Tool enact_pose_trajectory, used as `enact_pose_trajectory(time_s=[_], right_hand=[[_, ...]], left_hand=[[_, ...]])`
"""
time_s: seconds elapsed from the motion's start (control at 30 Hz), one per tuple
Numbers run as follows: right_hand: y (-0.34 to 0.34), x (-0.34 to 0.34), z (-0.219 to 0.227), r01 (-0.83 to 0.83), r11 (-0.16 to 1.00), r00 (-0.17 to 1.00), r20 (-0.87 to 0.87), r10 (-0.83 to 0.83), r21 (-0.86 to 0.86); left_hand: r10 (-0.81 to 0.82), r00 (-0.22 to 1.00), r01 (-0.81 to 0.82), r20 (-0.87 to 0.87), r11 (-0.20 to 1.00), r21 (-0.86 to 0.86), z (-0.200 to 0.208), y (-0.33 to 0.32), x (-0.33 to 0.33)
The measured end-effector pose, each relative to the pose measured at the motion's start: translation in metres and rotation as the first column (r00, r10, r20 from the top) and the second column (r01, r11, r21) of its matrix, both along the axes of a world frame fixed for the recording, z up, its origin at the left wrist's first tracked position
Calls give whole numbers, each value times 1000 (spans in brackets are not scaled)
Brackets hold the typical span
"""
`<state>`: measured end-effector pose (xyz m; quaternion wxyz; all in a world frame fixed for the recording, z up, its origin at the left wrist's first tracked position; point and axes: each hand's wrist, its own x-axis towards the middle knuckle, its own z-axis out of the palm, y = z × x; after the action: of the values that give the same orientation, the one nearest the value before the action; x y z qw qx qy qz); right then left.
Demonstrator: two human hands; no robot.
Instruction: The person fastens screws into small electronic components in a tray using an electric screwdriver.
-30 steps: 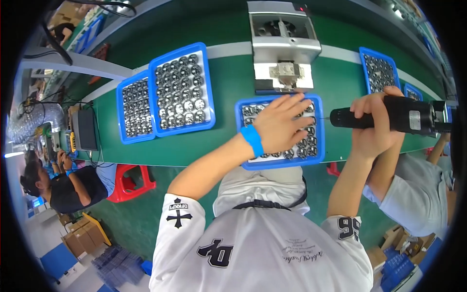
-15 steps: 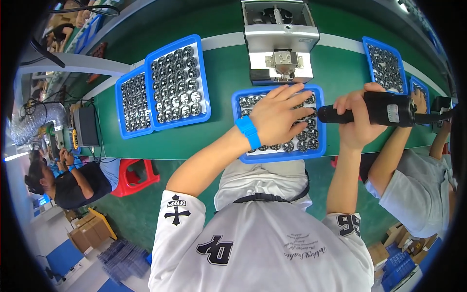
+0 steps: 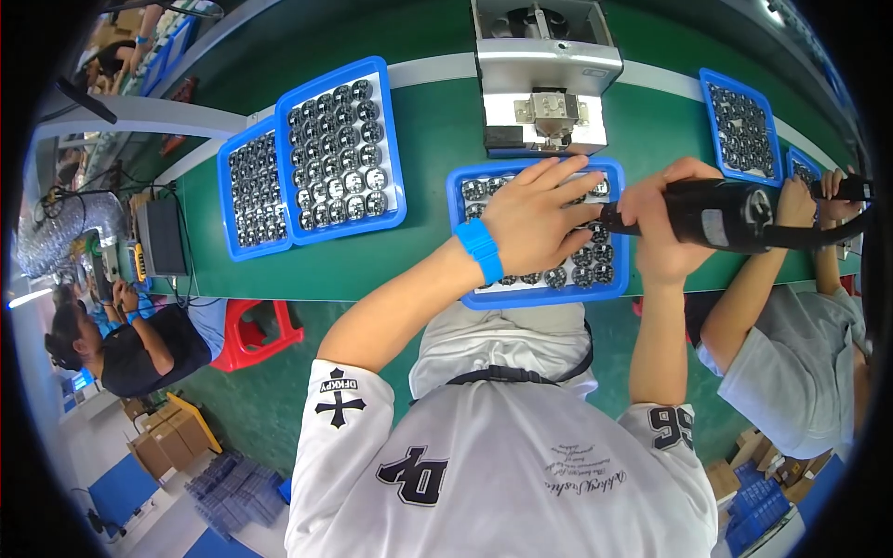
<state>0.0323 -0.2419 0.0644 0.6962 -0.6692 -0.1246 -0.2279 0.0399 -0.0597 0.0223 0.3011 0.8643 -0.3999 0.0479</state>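
My left hand [image 3: 539, 223], with a blue band on its wrist, lies flat with fingers spread over several round dark, shiny parts [image 3: 583, 276]. These parts sit in rows in a blue-rimmed tray [image 3: 549, 299] right before me. In my right hand [image 3: 662, 228] is a black electric screwdriver [image 3: 721, 214], held nearly level, its cable running off to the right. The screwdriver's nose points left over the tray's right side, close to my left fingertips. Its bit is hidden, so contact with a part cannot be made out.
Behind the tray stands a grey metal machine [image 3: 544, 74]. Two more filled blue trays overlap at the left, the nearer one [image 3: 395, 186] tilted. Another filled tray [image 3: 741, 130] lies at the right. A co-worker's hands [image 3: 798, 203] are beyond it; a red stool [image 3: 256, 339] stands lower left.
My right hand has brought the screwdriver slightly left and lower, turning its nose toward my left fingers. My left hand stays spread on the parts. At right, a co-worker's hands have shifted.
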Motion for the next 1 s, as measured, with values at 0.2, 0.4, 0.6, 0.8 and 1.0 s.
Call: enact_pose_trajectory(time_s=[0.2, 0.4, 0.6, 0.8, 1.0], right_hand=[[3, -4, -5, -34, 999, 999, 0, 34, -34], [10, -7, -4, 81, 997, 996, -20, -81, -12], [13, -8, 26, 40, 996, 999, 29, -42, 75], [37, 47, 87, -148, 962, 986, 104, 127, 228], [86, 76, 100, -25, 973, 995, -92, 48, 230]], left_hand=[[-14, 999, 12, 38, 999, 39, -3, 1, 0], [-16, 998, 12, 62, 998, 58, -3, 2, 1], [-14, 997, 8, 81, 997, 74, -7, 2, 1], [-32, 997, 25, 67, 994, 106, 3, 0, 1], [58, 998, -57, 8, 992, -109, 6, 5, -13]])
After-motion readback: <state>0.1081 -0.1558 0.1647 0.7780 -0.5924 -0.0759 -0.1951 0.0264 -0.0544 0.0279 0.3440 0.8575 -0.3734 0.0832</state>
